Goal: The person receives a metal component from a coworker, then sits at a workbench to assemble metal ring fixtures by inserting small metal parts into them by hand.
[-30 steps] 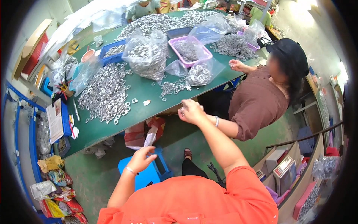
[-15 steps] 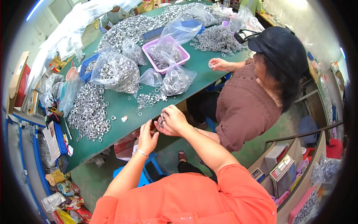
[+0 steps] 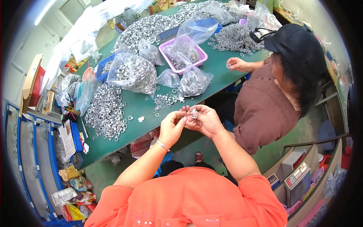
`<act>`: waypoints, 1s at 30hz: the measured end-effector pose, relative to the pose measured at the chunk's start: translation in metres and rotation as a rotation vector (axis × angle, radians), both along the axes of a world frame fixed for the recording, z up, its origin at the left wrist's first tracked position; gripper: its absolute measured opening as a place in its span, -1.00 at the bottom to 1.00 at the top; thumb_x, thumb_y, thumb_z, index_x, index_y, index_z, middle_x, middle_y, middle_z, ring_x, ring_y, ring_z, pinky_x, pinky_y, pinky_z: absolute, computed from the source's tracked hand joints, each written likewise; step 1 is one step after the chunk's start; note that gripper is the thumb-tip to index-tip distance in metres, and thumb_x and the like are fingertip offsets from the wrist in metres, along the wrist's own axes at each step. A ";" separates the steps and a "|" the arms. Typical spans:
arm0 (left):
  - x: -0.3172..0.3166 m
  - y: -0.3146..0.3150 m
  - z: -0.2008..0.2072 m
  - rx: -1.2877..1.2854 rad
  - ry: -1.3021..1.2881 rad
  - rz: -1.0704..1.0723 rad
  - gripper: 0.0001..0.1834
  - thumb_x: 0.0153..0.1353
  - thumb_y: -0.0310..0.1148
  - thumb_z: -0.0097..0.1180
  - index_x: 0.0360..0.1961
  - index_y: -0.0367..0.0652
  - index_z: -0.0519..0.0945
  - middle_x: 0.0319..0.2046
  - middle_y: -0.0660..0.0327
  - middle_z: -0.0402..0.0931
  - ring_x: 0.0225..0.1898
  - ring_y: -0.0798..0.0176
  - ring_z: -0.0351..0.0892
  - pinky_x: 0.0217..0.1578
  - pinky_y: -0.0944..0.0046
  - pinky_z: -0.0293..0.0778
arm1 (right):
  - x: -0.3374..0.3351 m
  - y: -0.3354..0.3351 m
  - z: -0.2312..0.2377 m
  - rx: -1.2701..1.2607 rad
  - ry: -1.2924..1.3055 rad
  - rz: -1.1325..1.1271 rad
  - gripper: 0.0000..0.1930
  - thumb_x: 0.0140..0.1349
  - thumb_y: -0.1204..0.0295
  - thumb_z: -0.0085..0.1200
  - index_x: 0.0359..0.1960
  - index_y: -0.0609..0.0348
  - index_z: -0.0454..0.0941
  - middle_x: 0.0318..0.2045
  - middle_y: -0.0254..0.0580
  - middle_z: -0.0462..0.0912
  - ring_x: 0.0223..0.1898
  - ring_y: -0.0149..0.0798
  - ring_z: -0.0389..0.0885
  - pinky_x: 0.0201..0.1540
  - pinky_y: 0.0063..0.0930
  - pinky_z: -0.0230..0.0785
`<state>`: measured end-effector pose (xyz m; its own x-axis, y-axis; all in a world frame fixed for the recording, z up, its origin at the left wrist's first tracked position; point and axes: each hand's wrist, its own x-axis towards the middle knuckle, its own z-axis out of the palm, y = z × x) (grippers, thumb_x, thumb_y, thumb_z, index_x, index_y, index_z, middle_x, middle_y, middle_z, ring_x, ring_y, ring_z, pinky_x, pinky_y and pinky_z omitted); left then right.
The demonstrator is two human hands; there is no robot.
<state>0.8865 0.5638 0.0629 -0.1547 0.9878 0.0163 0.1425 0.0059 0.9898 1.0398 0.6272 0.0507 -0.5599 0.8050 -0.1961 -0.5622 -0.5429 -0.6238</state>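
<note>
Close to the table's near edge, my right hand [image 3: 206, 122] is closed around a few silver rings [image 3: 194, 113], which show between its thumb and fingers. My left hand [image 3: 172, 128] meets it from the left, thumb and fingers pinched together; what they grip, if anything, is too small to tell. Just beyond my hands, a small scatter of loose rings [image 3: 163, 102] lies on the green table [image 3: 141, 126]. Beside that scatter sits a clear plastic bag of rings [image 3: 193, 82]. A larger pile of rings [image 3: 104, 113] spreads out on the left.
A large bag of rings [image 3: 133, 73], a pink basket [image 3: 204, 56] and a blue tray [image 3: 101, 72] stand farther back. On my right, close by, a person in a brown top [image 3: 266, 104] holds a small piece. Low at right is a scale [image 3: 297, 179].
Both hands have drawn together, and my left fingers now meet the right ones near the rings. The whole view has shifted, with the table sitting more to the right.
</note>
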 end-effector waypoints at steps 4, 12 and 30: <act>-0.002 -0.002 0.005 0.039 -0.053 -0.010 -0.87 0.23 -0.51 0.14 -0.21 -0.31 0.53 -0.29 0.22 0.60 -0.30 0.46 0.53 -0.28 0.45 0.46 | -0.002 -0.006 -0.007 0.128 -0.155 -0.027 -0.83 0.30 0.54 0.01 -0.11 0.33 0.49 -0.17 -0.12 0.61 -0.30 -0.38 0.62 -0.41 -0.59 0.53; -0.028 0.001 0.020 0.049 0.050 -0.185 -0.87 0.17 -0.52 0.21 -0.27 -0.33 0.58 -0.33 0.24 0.59 -0.35 0.45 0.53 -0.30 0.44 0.47 | -0.027 -0.018 0.000 0.631 -0.435 -0.213 -0.86 0.24 0.66 0.00 -0.19 0.29 0.54 -0.39 -0.35 0.53 -0.43 -0.53 0.53 -0.47 -0.73 0.39; -0.083 0.073 -0.008 -0.484 -0.516 -0.479 -0.77 0.34 -0.35 0.01 -0.15 -0.29 0.59 -0.40 0.25 0.59 -0.40 0.42 0.56 -0.36 0.42 0.48 | -0.063 -0.023 0.008 0.322 -0.549 -0.480 -0.77 0.30 0.64 -0.07 -0.05 0.39 0.53 -0.17 -0.20 0.50 -0.28 -0.36 0.60 -0.21 -0.53 0.53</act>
